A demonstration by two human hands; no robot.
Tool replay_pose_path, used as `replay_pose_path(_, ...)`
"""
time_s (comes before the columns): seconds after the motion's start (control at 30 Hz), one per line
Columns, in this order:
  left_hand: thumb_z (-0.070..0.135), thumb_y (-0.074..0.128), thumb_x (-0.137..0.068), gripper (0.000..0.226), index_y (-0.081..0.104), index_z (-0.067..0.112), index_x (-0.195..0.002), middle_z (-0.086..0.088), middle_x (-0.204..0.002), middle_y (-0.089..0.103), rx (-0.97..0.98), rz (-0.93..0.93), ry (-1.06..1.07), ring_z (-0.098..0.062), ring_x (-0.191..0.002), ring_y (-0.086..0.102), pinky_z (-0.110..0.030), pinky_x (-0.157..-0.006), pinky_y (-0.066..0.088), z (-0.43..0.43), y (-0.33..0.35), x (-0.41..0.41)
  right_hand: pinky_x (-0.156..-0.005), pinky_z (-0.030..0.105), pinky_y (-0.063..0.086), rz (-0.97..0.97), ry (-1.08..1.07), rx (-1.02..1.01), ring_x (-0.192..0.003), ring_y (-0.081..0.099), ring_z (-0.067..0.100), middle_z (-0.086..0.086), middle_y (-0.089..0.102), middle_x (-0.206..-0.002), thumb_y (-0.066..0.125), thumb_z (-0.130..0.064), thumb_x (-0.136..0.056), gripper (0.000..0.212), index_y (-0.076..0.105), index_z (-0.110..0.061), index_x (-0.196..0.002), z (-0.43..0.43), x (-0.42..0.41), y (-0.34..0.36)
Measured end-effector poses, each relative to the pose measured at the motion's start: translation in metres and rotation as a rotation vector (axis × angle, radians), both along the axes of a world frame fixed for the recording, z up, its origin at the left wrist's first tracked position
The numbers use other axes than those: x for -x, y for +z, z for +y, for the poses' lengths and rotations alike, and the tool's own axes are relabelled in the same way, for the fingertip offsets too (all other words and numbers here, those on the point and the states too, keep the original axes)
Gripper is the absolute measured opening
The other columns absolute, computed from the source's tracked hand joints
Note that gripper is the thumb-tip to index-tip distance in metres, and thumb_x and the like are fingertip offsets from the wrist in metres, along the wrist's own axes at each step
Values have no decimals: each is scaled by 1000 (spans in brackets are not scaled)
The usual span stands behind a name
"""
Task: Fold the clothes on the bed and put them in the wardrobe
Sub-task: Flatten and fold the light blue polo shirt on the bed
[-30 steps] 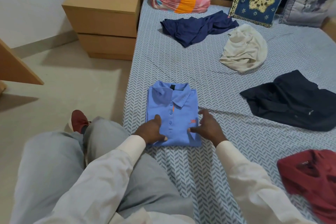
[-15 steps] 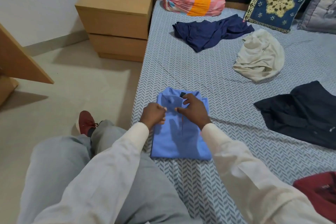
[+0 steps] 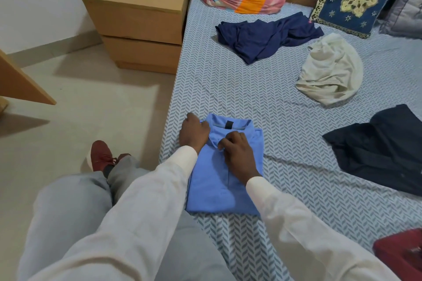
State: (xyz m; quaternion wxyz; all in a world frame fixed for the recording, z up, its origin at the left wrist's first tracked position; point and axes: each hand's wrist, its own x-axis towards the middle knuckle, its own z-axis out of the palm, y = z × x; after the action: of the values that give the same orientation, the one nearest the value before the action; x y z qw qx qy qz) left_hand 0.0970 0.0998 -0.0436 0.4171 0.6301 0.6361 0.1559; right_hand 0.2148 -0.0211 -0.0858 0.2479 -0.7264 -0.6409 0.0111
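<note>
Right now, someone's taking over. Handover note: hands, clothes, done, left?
Hands: left hand grips the collar of the blue polo shirt at its left side; right hand pinches the collar front.
Done: the polo lies folded at the near edge of the bed.
Unfolded on the bed: navy garment, cream garment, black garment, red garment.
To do: fold those four, then take all to the wardrobe, which is not in view.

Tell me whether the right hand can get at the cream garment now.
Probably yes. Only bare bedsheet lies between the right hand and the cream garment, so nothing blocks it. The hand is pinching the collar of the blue shirt, so it must let go and likely stretch forward.
</note>
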Motion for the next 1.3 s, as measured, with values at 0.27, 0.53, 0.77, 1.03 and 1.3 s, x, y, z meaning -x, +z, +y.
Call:
replay_pose_path(0.27, 22, 52, -90, 25, 59, 5, -108, -18, -115, 60, -236, 351, -307, -38, -102, 59, -38, -77, 46, 27, 1, -21, -46, 32, 36, -32, 30, -4, -76, 47, 23, 1, 51, -85, 64, 4, -70, 23, 65, -16, -83, -8, -5, -4)
replay_pose_path(0.53, 34, 65, -83, 30, 61, 4, -83, -16, -91, 67, -123, 349, -293, -34, -82, 65, -31, -56, 42, 44, 0, -21, -72, 33, 46, 406, -591, 71, -86, 55, 19, 0, 45, -116, 64, -39, -84, 44, 52, -19, -121, 21, -37, 30)
replay_pose_path(0.77, 30, 55, -90, 36, 63, 3, -113, -22, -121, 61, -45, 319, -157, -40, -110, 59, -38, -85, 49, 47, -5, -17, -67, 34, 47, 516, -683, 428, -82, 65, 35, 15, 68, -96, 51, -30, -69, 13, 59, -20, -72, 56, -79, 38)
replay_pose_path(1.03, 37, 43, -91, 47, 64, 0, -110, -22, -117, 63, 23, 181, -130, -38, -106, 59, -39, -87, 46, 45, 5, -17, -72, 38, 46, 674, -730, 285, -80, 61, 33, 10, 64, -83, 45, -38, -82, 25, 51, -17, -70, 44, -78, 36)
replay_pose_path(1.3, 46, 52, -77, 47, 65, 4, -94, -20, -100, 68, 4, 166, -71, -38, -92, 64, -41, -77, 52, 11, -16, 23, -54, 36, 53, 982, -821, 224, -55, 58, 24, 10, 60, -64, 65, -31, -67, 21, 50, -18, -59, -5, -100, 22)
